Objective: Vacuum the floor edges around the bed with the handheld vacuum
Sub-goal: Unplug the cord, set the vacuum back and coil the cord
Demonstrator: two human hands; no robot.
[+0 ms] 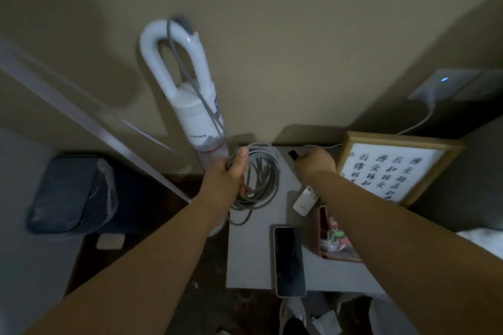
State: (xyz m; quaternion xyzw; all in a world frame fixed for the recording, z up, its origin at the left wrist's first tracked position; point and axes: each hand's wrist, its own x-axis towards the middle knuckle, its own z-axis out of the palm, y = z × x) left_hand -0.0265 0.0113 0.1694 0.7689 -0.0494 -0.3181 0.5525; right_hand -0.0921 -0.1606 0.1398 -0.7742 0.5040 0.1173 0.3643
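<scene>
A white handheld vacuum with a loop handle stands upright against the beige wall, beside a grey bedside table. Its grey cord runs down from the handle into a coil lying on the table's far left corner. My left hand grips the coil together with the lower clear part of the vacuum, thumb pointing up. My right hand is curled at the table's back edge and pinches a small black plug end.
On the table lie a dark phone, a small white charger, a framed calligraphy picture and a box of small items. A wall socket with a blue light is at the right. A lined bin stands on the left.
</scene>
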